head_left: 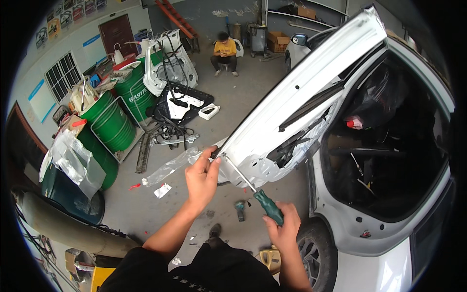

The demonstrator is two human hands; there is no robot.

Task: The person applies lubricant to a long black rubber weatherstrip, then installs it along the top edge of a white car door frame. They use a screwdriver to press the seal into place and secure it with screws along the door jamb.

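An open white car door (265, 109), its inner panel off, reaches across in front of me. My left hand (202, 182) is closed at the door's lower left edge, thumb and forefinger by a small black piece (214, 153). In my right hand (284, 226) is a screwdriver (268, 206) with a green handle. Its long metal shaft slants up and left, and the tip meets the door edge beside my left thumb. What exactly the tip touches is too small to make out.
Beyond the door stands the white car's open doorway (335, 194), above a wheel (316, 253). A cordless drill (240, 210) rests on the floor. Green drums (114, 126) line the left, near removed door parts (182, 104). A person in yellow (225, 51) sits at the back.
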